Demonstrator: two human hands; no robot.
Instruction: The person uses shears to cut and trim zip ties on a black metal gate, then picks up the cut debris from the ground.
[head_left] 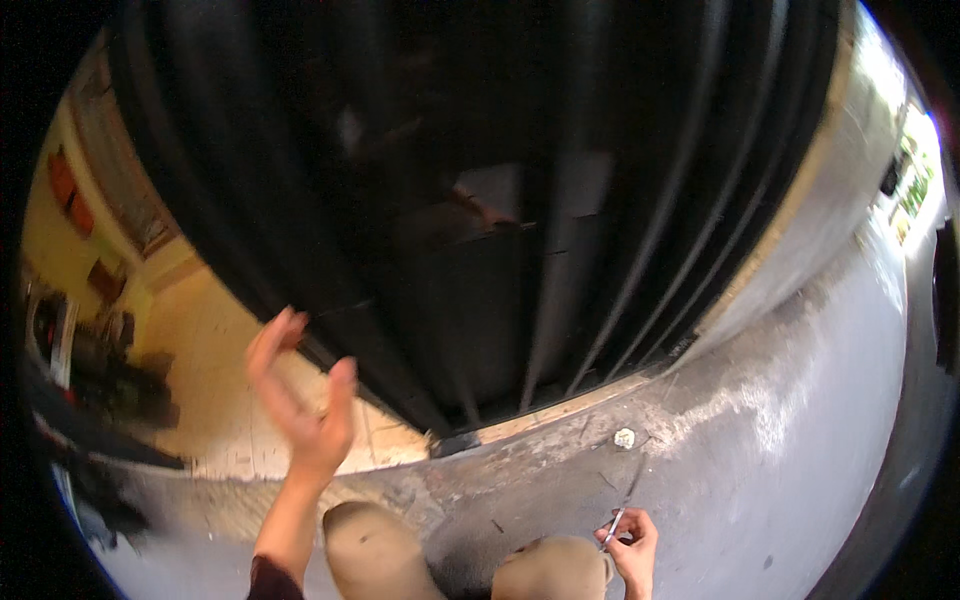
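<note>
Closest to you are your bent knees in tan trousers [372, 545], the cloth plain, matte and rounded over each knee. Just beside the knee on your right, your right hand [635, 545] has its grip pinching a slim tool [627, 496] between thumb and fingertips. The tool is straight and rod-like, silvery and hard-looking where you hold it, darker and thinner toward its far end, which points away from you over the ground; its exact kind is too small to tell.

On the other side, your left hand [308, 410] is raised, its grip spread and holding nothing: the fingers bend in a loose curve, with the thumb standing apart. A dark sleeve [273, 580] shows low on that forearm. The fingertips are near the edge of the ribbed door [480, 330]; you cannot tell from here whether they touch it.

Beyond your knees lies grey concrete [740, 500], smooth in places and rough and chalky in others. A small, whitish, irregular lump [624, 438] sits on it near the tool's far end. Past that rises the door, black and glossy, with long vertical ribs and pale, blurred reflections. To its left, cream tiled floor [215, 410] runs back to a yellow wall [60, 240].
</note>
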